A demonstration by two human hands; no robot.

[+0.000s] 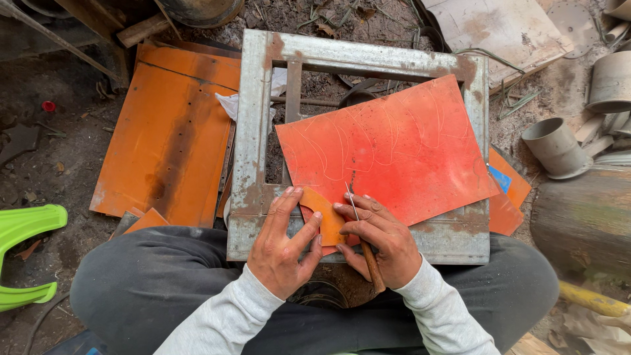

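A red metal sheet [394, 148] with faint scratched curved outlines lies tilted on a rusty grey metal frame [253, 118]. My left hand [284, 243] presses a small orange curved template [327, 220] flat on the sheet's near left corner, fingers spread. In my right hand [380, 242] is a thin scriber with a wooden handle [370, 263]. Its metal tip rests against the template's edge on the sheet. My knees in dark trousers sit under the frame's near edge.
A large orange sheet [171, 138] lies on the dirt to the left. Orange offcuts [506, 197] lie at the right, beside grey pipe pieces [555, 146] and a log [585, 220]. A green plastic object [23, 253] is at far left.
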